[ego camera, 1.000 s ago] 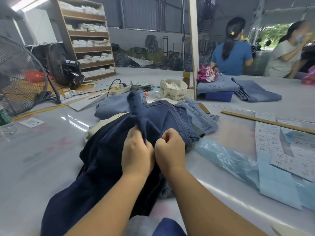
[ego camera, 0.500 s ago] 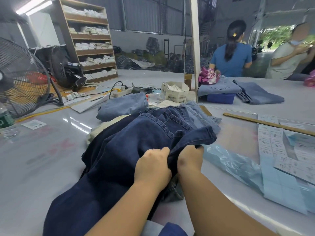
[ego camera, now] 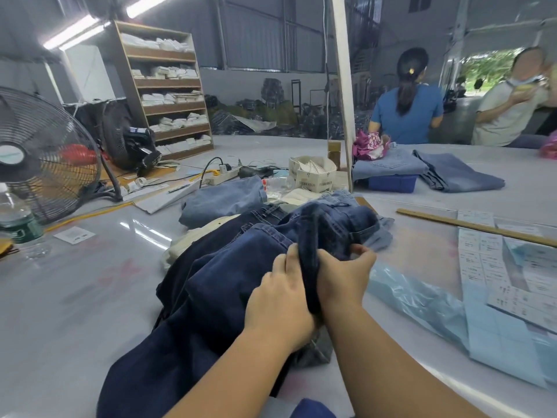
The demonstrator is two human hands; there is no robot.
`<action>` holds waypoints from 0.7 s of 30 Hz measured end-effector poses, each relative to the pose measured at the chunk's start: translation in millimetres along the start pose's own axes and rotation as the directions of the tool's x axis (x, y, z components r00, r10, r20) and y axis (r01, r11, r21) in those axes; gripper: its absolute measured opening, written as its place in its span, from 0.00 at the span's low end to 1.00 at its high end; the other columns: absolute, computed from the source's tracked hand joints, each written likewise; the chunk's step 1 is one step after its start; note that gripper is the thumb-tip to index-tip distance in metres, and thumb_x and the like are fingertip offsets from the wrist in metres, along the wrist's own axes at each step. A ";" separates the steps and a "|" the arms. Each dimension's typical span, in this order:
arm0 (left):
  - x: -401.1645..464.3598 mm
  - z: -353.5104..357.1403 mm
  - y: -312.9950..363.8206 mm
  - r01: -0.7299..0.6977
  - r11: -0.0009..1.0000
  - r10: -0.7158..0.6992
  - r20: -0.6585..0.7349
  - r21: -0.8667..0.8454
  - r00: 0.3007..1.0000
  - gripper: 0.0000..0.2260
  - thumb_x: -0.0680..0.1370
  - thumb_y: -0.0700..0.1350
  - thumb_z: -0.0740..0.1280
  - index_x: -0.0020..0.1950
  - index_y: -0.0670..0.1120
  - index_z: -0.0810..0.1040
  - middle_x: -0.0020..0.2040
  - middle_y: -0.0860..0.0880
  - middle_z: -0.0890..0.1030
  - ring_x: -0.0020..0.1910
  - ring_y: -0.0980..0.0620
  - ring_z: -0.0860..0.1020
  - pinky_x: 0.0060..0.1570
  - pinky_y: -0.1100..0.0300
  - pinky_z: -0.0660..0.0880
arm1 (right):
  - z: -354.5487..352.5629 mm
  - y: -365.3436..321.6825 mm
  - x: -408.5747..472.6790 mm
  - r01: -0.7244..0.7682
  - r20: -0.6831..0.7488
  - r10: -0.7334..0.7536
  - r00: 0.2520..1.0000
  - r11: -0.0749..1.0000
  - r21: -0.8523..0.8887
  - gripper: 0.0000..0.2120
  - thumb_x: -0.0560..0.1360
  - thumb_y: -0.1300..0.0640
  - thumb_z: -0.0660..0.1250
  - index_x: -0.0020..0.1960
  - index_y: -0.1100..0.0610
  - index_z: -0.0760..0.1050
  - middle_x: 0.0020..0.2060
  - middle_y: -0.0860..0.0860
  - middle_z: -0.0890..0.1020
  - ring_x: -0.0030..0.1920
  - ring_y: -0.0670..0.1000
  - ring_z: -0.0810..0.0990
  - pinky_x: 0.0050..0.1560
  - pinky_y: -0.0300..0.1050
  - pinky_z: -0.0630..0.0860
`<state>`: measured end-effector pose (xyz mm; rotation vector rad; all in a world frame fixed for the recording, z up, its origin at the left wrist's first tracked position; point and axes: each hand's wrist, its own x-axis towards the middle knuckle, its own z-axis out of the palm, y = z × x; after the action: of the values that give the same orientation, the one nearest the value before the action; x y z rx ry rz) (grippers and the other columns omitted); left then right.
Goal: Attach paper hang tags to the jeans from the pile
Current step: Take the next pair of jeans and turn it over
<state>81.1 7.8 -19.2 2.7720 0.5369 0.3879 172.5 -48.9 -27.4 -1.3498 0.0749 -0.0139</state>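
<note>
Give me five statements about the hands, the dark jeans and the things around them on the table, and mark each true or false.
1. Both hands grip the dark jeans. True: left hand, right hand.
2. A paper tag is pinched in the right hand. False: only denim shows there.
3. A water bottle stands at the table's left edge. True.
4. The wooden ruler lies on the dark jeans. False: it lies apart, to the right.
5. The fan stands on the right. False: left.
</note>
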 end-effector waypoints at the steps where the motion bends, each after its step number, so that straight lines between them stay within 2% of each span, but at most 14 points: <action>1: 0.3 -1.8 -1.2 -0.008 1.000 0.007 -0.034 -0.027 0.999 0.39 0.74 0.51 0.69 0.77 0.52 0.47 0.70 0.51 0.64 0.63 0.47 0.73 0.56 0.49 0.75 | 2.6 -3.0 -4.9 0.015 0.028 -0.015 1.000 1.000 -0.007 0.26 0.65 0.64 0.73 0.56 0.52 0.64 0.44 0.50 0.77 0.39 0.47 0.78 0.35 0.36 0.72; 2: 1.3 -3.8 -3.1 -0.006 0.998 0.002 -0.055 -0.069 0.998 0.36 0.74 0.49 0.68 0.76 0.53 0.50 0.68 0.51 0.67 0.61 0.47 0.76 0.54 0.49 0.76 | 4.5 -5.9 -10.1 0.025 0.054 -0.024 0.998 1.000 -0.015 0.25 0.65 0.64 0.73 0.56 0.53 0.64 0.45 0.52 0.78 0.40 0.49 0.79 0.36 0.36 0.74; 4: 2.4 -9.2 -7.1 0.023 0.986 -0.038 -0.087 -0.163 0.996 0.32 0.74 0.47 0.68 0.73 0.55 0.56 0.61 0.50 0.75 0.56 0.46 0.79 0.50 0.52 0.77 | 7.3 -9.5 -18.8 0.030 0.124 -0.031 0.992 0.999 0.013 0.21 0.65 0.62 0.71 0.54 0.52 0.66 0.47 0.54 0.79 0.44 0.52 0.80 0.42 0.44 0.78; 6: 0.5 -15.9 -10.4 0.064 0.966 -0.093 -0.106 -0.249 0.990 0.34 0.72 0.44 0.68 0.74 0.57 0.56 0.54 0.51 0.79 0.53 0.46 0.80 0.44 0.57 0.75 | 7.3 -12.8 -25.3 0.000 0.182 -0.013 0.983 0.998 0.068 0.18 0.64 0.57 0.70 0.49 0.50 0.66 0.47 0.54 0.79 0.47 0.54 0.80 0.47 0.52 0.79; 7: -1.5 -19.3 -12.5 0.078 0.956 -0.116 -0.120 -0.282 0.986 0.35 0.71 0.43 0.68 0.74 0.58 0.56 0.52 0.52 0.80 0.52 0.46 0.80 0.43 0.58 0.74 | 7.7 -14.7 -27.6 -0.010 0.201 -0.006 0.980 0.997 0.078 0.18 0.64 0.55 0.72 0.49 0.49 0.66 0.46 0.53 0.79 0.47 0.53 0.80 0.45 0.49 0.79; 9: -6.1 -26.5 -17.4 0.114 0.934 -0.176 -0.160 -0.338 0.971 0.32 0.71 0.41 0.67 0.71 0.60 0.61 0.49 0.53 0.80 0.50 0.46 0.80 0.44 0.57 0.75 | 7.2 -16.0 -28.5 -0.037 0.227 0.012 0.974 0.994 0.106 0.20 0.69 0.54 0.76 0.51 0.50 0.65 0.47 0.50 0.78 0.46 0.48 0.80 0.42 0.43 0.77; 11: -8.2 -32.4 -26.7 0.154 0.891 -0.269 -0.223 -0.427 0.937 0.26 0.71 0.39 0.66 0.65 0.59 0.66 0.46 0.54 0.78 0.46 0.46 0.79 0.42 0.58 0.75 | 5.5 -15.0 -26.4 -0.139 0.249 0.073 0.966 0.956 0.259 0.21 0.71 0.54 0.76 0.56 0.51 0.66 0.52 0.52 0.79 0.51 0.52 0.82 0.51 0.52 0.81; 13: -8.8 -35.2 -36.8 0.151 0.853 -0.336 -0.305 -0.500 0.891 0.20 0.72 0.36 0.65 0.57 0.56 0.68 0.42 0.57 0.75 0.45 0.46 0.78 0.40 0.60 0.71 | 4.1 -11.0 -21.4 -0.178 0.233 0.100 0.967 0.921 0.346 0.24 0.72 0.53 0.76 0.63 0.54 0.69 0.59 0.57 0.79 0.57 0.57 0.81 0.60 0.60 0.78; 15: -9.3 -34.9 -41.5 0.155 0.820 -0.390 -0.340 -0.550 0.856 0.18 0.72 0.35 0.64 0.56 0.54 0.69 0.43 0.56 0.76 0.45 0.45 0.77 0.42 0.59 0.71 | 6.7 -5.5 -18.0 -0.170 0.236 0.095 0.967 0.931 0.322 0.26 0.72 0.50 0.75 0.66 0.56 0.71 0.61 0.57 0.79 0.59 0.57 0.80 0.64 0.60 0.75; 17: -8.4 -31.3 -41.2 0.162 0.809 -0.417 -0.356 -0.565 0.836 0.20 0.73 0.35 0.63 0.62 0.51 0.70 0.49 0.50 0.79 0.47 0.45 0.77 0.46 0.57 0.73 | 14.0 -0.5 -15.1 -0.209 0.270 0.120 0.955 0.922 0.327 0.26 0.73 0.48 0.74 0.67 0.54 0.71 0.59 0.54 0.81 0.60 0.57 0.80 0.65 0.59 0.74; 19: -7.9 -23.3 -39.1 0.140 0.845 -0.372 -0.379 -0.516 0.847 0.23 0.73 0.37 0.64 0.67 0.50 0.68 0.55 0.48 0.79 0.52 0.43 0.78 0.49 0.56 0.75 | 17.5 2.3 -10.1 -0.257 0.241 0.203 0.949 0.941 0.219 0.31 0.72 0.42 0.73 0.70 0.53 0.69 0.61 0.54 0.80 0.61 0.58 0.79 0.66 0.59 0.73; 21: -8.0 -11.9 -35.9 0.089 0.909 -0.252 -0.367 -0.408 0.895 0.24 0.72 0.40 0.66 0.68 0.48 0.67 0.58 0.47 0.77 0.55 0.43 0.77 0.49 0.57 0.74 | 13.0 6.5 -1.8 -0.328 0.162 0.320 0.934 0.944 0.030 0.38 0.72 0.37 0.70 0.74 0.56 0.65 0.65 0.56 0.76 0.63 0.61 0.76 0.66 0.59 0.72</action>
<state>58.8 39.2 -21.7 2.2441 0.7128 0.9418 171.2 -34.6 -30.8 -1.2635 0.1644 0.3657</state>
